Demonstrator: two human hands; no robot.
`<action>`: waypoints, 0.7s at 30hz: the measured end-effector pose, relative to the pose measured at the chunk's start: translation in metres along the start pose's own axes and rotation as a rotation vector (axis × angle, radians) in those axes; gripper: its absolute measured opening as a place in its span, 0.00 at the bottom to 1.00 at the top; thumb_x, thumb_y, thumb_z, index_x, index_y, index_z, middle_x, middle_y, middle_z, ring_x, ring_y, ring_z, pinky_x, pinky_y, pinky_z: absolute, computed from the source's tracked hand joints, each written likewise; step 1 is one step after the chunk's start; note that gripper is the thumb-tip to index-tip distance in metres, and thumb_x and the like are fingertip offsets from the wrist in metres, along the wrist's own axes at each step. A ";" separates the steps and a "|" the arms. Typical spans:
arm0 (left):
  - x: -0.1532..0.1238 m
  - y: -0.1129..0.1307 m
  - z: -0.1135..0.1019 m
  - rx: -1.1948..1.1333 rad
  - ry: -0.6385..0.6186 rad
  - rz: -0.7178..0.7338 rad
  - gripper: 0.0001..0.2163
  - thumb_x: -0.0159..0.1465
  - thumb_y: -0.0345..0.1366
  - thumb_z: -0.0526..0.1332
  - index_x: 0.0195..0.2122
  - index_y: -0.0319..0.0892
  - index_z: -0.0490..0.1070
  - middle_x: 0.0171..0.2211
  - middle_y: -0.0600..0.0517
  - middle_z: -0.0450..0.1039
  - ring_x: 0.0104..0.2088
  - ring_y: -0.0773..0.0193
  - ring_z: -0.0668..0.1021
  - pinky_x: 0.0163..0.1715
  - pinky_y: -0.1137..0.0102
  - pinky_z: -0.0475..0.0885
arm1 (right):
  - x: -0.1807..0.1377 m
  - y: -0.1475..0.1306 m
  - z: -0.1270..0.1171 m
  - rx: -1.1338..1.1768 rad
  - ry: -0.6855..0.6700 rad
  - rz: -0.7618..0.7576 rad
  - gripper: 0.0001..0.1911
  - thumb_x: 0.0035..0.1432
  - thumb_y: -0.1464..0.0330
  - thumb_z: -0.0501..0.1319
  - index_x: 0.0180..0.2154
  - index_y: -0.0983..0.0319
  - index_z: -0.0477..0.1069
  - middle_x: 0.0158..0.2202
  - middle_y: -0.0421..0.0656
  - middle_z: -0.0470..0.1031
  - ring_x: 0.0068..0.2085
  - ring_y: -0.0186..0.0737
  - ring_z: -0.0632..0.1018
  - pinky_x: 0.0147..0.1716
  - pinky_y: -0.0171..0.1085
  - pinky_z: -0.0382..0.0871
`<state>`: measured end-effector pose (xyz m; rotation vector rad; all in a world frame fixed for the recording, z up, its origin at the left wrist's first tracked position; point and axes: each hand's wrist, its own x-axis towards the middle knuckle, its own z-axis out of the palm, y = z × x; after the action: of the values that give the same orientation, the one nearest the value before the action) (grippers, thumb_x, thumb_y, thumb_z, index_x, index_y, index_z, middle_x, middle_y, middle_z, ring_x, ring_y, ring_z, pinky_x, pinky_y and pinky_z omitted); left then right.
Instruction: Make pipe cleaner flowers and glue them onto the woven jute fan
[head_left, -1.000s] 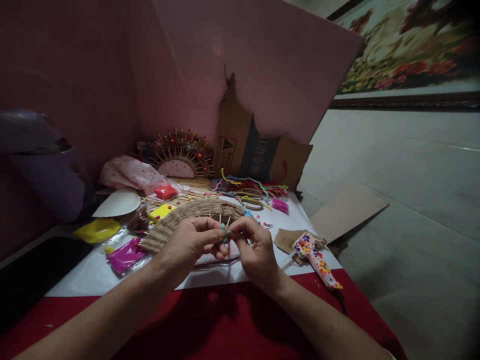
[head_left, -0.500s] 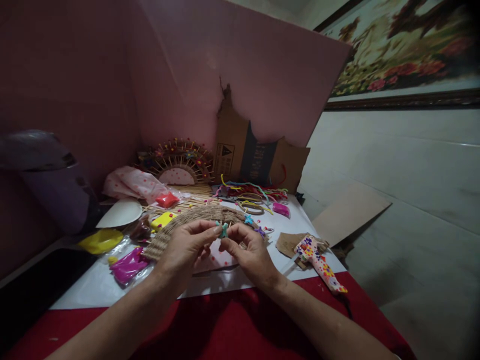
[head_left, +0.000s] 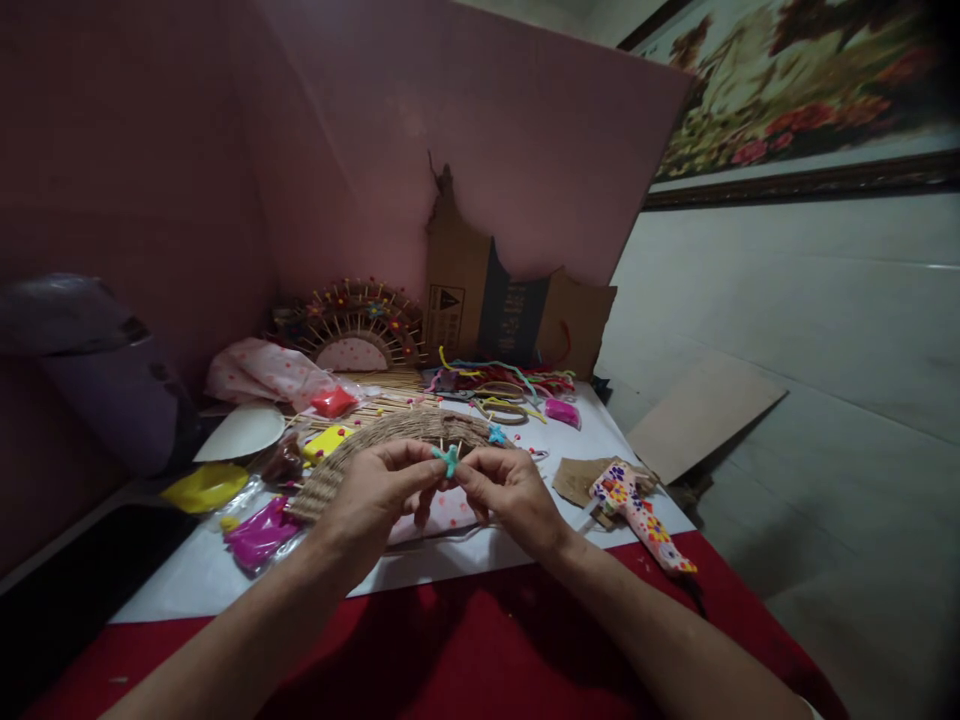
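Between the fingertips of both hands is a small turquoise star-shaped clay flower (head_left: 448, 460). My left hand (head_left: 381, 490) pinches its left side, and my right hand (head_left: 511, 496) pinches its right side. Just behind them lies a fan-shaped piece with an arched band wrapped in brown twine (head_left: 358, 450); thin sticks stand out of it near my fingers. A blue clay flower (head_left: 496, 434) sits on the right part of that band. Under my hands, partly covered, shows the piece's pink dotted centre (head_left: 435, 512).
Packets of yellow clay (head_left: 206, 487) and magenta clay (head_left: 259, 532) lie at left. A patterned glue gun (head_left: 643, 515) rests on cardboard at right. Scissors (head_left: 501, 410) and coloured cords lie behind. A finished-looking fan (head_left: 351, 352) and torn cardboard (head_left: 457, 290) lean on the pink wall.
The turquoise flower has turned and shows more openly between my fingertips. My right hand has shifted slightly right and now covers the purple flower. The camera view has shifted a little.
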<state>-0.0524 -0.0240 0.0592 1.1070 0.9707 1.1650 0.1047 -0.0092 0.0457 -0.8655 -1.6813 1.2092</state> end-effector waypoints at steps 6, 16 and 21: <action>0.001 -0.003 0.003 -0.057 0.080 -0.036 0.10 0.47 0.37 0.68 0.24 0.37 0.69 0.18 0.57 0.66 0.17 0.74 0.66 0.15 0.78 0.61 | -0.001 0.002 0.004 0.056 0.012 0.020 0.14 0.55 0.58 0.58 0.29 0.64 0.65 0.15 0.34 0.65 0.15 0.26 0.63 0.16 0.27 0.54; 0.003 -0.004 -0.003 -0.051 -0.016 -0.047 0.15 0.46 0.36 0.70 0.34 0.38 0.72 0.20 0.57 0.68 0.16 0.74 0.67 0.16 0.76 0.64 | 0.003 -0.003 -0.004 0.197 -0.077 0.136 0.14 0.53 0.61 0.60 0.24 0.65 0.64 0.12 0.33 0.63 0.14 0.23 0.61 0.16 0.27 0.51; -0.001 0.002 -0.002 0.004 -0.130 -0.052 0.10 0.51 0.37 0.67 0.30 0.37 0.71 0.21 0.55 0.68 0.18 0.74 0.66 0.16 0.77 0.62 | 0.005 -0.005 -0.010 0.229 -0.176 0.179 0.14 0.51 0.61 0.62 0.24 0.65 0.65 0.12 0.33 0.62 0.14 0.24 0.61 0.16 0.27 0.50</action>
<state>-0.0552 -0.0251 0.0607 1.1396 0.8963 1.0363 0.1121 -0.0030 0.0534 -0.7991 -1.5865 1.6058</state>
